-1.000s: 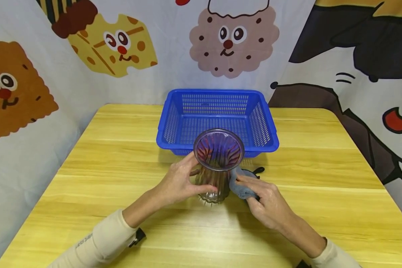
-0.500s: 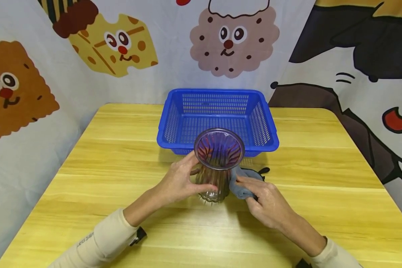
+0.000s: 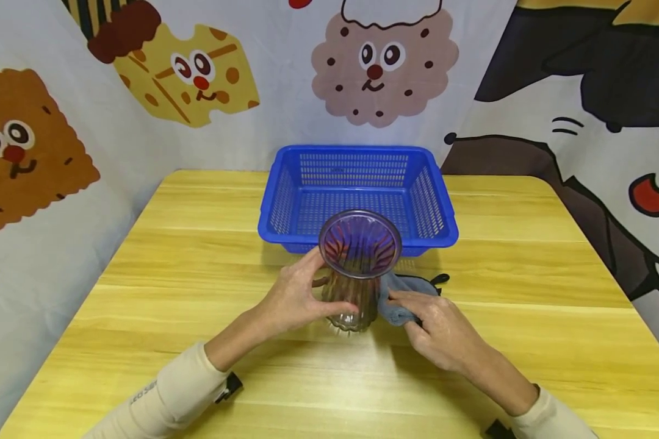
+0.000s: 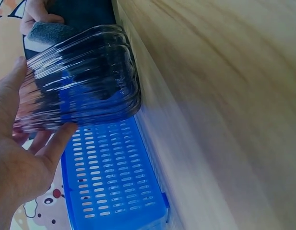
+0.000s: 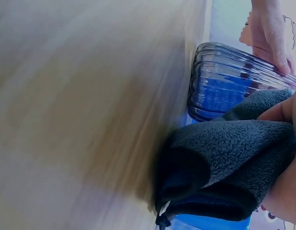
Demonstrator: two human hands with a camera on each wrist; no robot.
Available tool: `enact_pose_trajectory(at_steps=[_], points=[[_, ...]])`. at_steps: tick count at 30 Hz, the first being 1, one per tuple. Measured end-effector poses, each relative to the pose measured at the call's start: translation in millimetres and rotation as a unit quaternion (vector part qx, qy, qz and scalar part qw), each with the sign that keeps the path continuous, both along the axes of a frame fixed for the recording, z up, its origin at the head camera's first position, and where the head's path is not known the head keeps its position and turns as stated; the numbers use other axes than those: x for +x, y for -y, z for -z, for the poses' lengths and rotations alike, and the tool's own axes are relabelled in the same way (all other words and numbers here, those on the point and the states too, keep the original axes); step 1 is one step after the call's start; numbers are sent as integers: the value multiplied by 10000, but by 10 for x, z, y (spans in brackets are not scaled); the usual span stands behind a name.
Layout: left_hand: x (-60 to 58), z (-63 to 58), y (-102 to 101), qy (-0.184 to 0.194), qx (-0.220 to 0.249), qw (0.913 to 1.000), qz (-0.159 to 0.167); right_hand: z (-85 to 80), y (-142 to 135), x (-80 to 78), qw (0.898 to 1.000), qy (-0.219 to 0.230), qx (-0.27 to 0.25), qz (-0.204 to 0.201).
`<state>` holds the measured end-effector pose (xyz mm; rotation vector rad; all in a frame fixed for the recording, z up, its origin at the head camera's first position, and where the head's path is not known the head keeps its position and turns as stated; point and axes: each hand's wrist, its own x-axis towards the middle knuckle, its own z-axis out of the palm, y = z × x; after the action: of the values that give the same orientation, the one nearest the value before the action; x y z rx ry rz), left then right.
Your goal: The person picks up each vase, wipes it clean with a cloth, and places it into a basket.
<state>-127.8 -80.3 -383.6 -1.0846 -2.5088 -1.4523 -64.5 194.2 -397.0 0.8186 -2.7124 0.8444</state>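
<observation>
A ribbed, purple-tinted glass vase (image 3: 357, 244) with a flared rim stands upright on the table, just in front of the basket. My left hand (image 3: 293, 299) grips its left side, thumb across the front and fingers behind. In the left wrist view the vase (image 4: 85, 76) shows its clear fluted wall and scalloped base. On the other side, my right hand (image 3: 439, 326) pinches a folded grey-blue cloth (image 3: 398, 305) that lies against the vase's right side. The right wrist view shows the fuzzy cloth (image 5: 234, 143) with its dark edging and a black loop.
A blue plastic basket (image 3: 357, 241) with slotted walls sits behind the vase on the wood-grain table (image 3: 198, 256). A cartoon-printed curtain (image 3: 285, 79) hangs around the table's back and sides.
The cloth's far end with its black loop has shifted slightly to the right. Both hands and the vase keep nearly the same place.
</observation>
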Motion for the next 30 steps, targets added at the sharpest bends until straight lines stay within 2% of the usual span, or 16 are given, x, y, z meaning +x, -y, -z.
enact_pose_trajectory(at_steps=[13, 21, 30], points=[[-1, -17, -15, 78, 112, 9999, 17, 5, -37, 9, 9998, 167, 67, -81], [-10, -12, -9, -454, -376, 9979, -261, 23, -45, -1, 9996, 126, 215, -146], [-7, -21, -13, -566, -491, 9965, -375, 32, -55, -15, 9993, 140, 190, -287]])
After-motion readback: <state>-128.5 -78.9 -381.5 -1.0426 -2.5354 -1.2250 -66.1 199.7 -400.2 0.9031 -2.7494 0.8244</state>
